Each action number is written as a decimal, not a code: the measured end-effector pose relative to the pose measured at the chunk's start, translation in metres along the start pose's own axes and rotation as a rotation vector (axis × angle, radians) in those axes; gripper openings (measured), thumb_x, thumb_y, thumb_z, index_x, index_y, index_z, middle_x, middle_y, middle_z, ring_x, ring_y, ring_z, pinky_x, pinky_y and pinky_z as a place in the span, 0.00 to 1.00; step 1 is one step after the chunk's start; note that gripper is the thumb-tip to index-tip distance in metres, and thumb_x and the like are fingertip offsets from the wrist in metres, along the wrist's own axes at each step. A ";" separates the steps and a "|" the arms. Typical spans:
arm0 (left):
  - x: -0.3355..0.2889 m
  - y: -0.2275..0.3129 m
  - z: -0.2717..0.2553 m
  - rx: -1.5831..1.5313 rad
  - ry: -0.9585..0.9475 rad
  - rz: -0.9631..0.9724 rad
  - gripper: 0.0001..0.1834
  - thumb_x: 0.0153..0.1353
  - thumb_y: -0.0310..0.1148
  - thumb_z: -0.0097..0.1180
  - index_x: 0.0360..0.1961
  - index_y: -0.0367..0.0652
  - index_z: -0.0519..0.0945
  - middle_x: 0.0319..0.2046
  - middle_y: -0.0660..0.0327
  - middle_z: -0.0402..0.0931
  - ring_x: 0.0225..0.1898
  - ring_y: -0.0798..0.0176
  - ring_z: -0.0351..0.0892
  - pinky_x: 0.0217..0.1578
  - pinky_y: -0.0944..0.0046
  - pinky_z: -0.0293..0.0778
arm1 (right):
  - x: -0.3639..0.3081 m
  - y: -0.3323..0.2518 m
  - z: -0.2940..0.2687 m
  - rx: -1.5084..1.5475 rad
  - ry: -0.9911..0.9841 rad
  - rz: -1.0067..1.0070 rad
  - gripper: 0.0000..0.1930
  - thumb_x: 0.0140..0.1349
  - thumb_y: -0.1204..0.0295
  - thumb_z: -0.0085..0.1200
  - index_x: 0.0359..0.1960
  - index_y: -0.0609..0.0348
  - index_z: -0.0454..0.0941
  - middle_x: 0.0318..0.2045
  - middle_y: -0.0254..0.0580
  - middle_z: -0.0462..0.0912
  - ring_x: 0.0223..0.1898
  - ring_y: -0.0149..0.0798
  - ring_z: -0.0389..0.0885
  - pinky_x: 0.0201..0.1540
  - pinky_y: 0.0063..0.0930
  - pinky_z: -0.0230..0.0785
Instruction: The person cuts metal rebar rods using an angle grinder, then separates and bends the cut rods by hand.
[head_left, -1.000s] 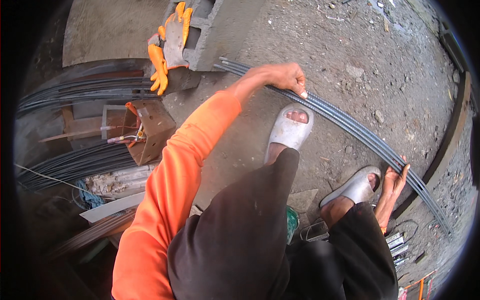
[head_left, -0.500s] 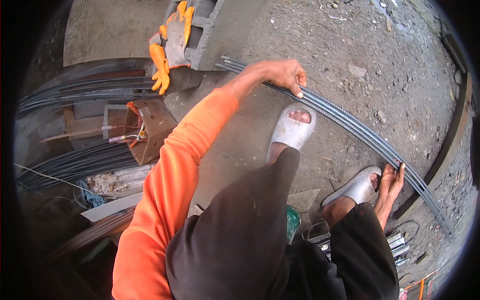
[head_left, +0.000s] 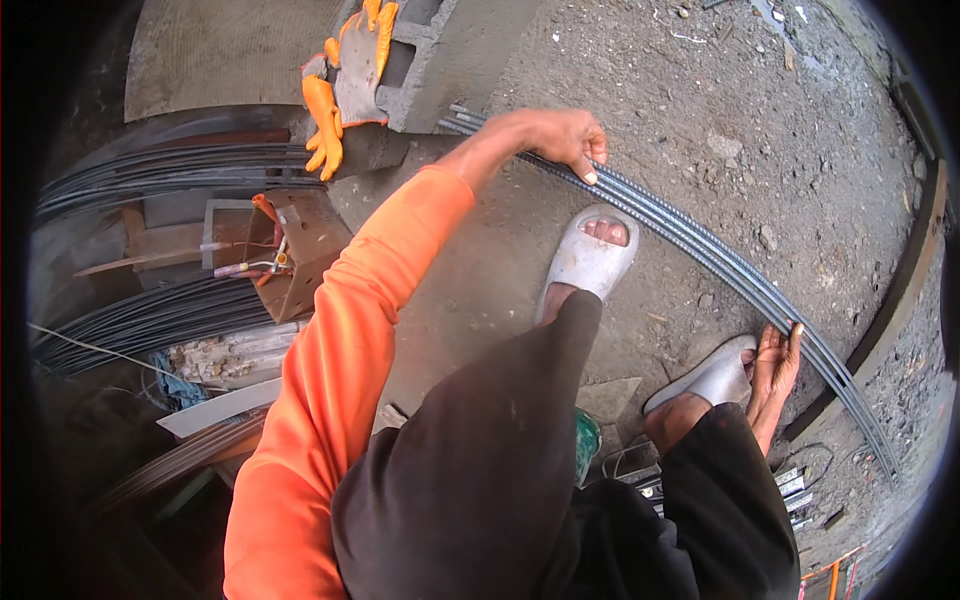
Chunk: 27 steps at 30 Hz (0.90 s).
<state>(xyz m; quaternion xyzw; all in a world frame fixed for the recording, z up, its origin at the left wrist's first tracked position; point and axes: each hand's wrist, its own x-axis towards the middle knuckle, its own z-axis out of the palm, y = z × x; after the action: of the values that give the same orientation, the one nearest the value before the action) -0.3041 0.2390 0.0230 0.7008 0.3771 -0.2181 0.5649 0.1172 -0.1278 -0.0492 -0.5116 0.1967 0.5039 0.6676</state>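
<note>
A bundle of several long ribbed steel rebars (head_left: pixel 690 228) runs slantwise from the upper middle to the right. My left hand (head_left: pixel 563 138) is closed over the bundle near its far left end, with the thumb on the near side. Further down to the right, my right hand (head_left: pixel 772 370) grips the same bars from the near side, its fingertips partly hidden beneath them. The bars pass just beyond my feet in pale slide sandals (head_left: pixel 592 255). At the right the bars' other end lies close to the gravelly ground (head_left: pixel 780 150).
Orange-and-grey work gloves (head_left: pixel 350 75) hang on a concrete hollow block (head_left: pixel 440 70) beside the bars' left end. More rebars (head_left: pixel 180 310) and a cardboard box (head_left: pixel 310 235) with orange-handled tools lie at left. A curved timber edge (head_left: pixel 915 260) stands at right; a green bucket (head_left: pixel 587 445) sits between my legs.
Both hands and the rebar bundle have shifted slightly to the left against the ground. The grip of each hand looks the same, and my feet have stayed in place.
</note>
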 end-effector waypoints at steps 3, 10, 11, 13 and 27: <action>-0.003 -0.006 -0.005 -0.024 -0.025 -0.023 0.18 0.51 0.32 0.76 0.42 0.37 0.84 0.34 0.62 0.84 0.36 0.66 0.80 0.40 0.62 0.75 | -0.001 0.004 0.006 -0.062 0.000 0.024 0.11 0.65 0.69 0.66 0.45 0.60 0.82 0.43 0.40 0.86 0.48 0.37 0.83 0.55 0.34 0.77; -0.003 -0.009 -0.007 0.036 0.008 -0.056 0.19 0.50 0.36 0.77 0.40 0.38 0.84 0.32 0.63 0.84 0.34 0.66 0.80 0.39 0.63 0.75 | -0.011 0.003 0.023 -0.016 -0.025 0.040 0.12 0.66 0.68 0.65 0.46 0.61 0.81 0.45 0.42 0.85 0.51 0.39 0.81 0.57 0.35 0.76; -0.004 -0.009 -0.006 0.038 0.012 -0.060 0.19 0.50 0.36 0.77 0.40 0.38 0.84 0.32 0.63 0.84 0.34 0.66 0.80 0.39 0.63 0.75 | -0.015 0.003 0.031 0.007 -0.050 0.047 0.12 0.67 0.69 0.64 0.47 0.62 0.80 0.45 0.43 0.85 0.52 0.40 0.81 0.59 0.36 0.75; 0.001 -0.005 -0.003 0.058 0.037 -0.083 0.20 0.52 0.40 0.76 0.39 0.38 0.85 0.31 0.64 0.84 0.34 0.66 0.80 0.37 0.62 0.74 | -0.001 -0.006 0.008 0.084 -0.056 0.006 0.12 0.68 0.71 0.61 0.48 0.65 0.79 0.47 0.47 0.85 0.53 0.43 0.82 0.60 0.39 0.75; -0.005 0.000 -0.008 0.116 -0.051 -0.187 0.19 0.57 0.47 0.72 0.37 0.41 0.87 0.27 0.64 0.83 0.31 0.65 0.79 0.32 0.58 0.72 | 0.014 -0.012 -0.015 -0.007 0.011 -0.011 0.13 0.66 0.69 0.65 0.48 0.62 0.81 0.46 0.43 0.86 0.49 0.38 0.83 0.57 0.36 0.78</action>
<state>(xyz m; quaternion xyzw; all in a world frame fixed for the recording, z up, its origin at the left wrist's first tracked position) -0.3085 0.2456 0.0289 0.6882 0.4132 -0.3090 0.5100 0.1368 -0.1345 -0.0603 -0.5176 0.1959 0.4983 0.6674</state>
